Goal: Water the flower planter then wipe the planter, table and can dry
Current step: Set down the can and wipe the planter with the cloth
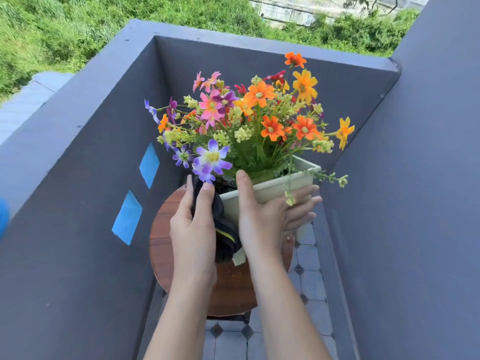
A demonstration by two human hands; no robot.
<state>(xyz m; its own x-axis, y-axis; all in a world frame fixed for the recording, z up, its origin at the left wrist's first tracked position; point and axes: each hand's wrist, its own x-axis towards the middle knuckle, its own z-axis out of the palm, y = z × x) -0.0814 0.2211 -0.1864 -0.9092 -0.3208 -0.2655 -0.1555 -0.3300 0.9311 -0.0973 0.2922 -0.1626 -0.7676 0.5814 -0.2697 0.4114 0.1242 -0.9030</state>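
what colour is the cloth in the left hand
Black, with a thin yellow stripe; the cloth shows best in the head view.

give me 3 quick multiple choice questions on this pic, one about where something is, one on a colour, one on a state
1. Where is the dark cloth?
A. pressed against the left side of the planter
B. lying on the floor tiles
C. draped over the wall ledge

2. What colour is the planter?
A. bright blue
B. pale whitish green
C. red

3. How is the right hand?
A. curled in a fist, away from the planter
B. laid on the planter with straight fingers
C. gripping a watering can

Answers:
1 A, the left hand holds the cloth up against the planter's side.
2 B, the bare face between thumb and fingers is pale whitish green.
3 B, its thumb lies near the rim and its straight fingers reach across the planter's right face.
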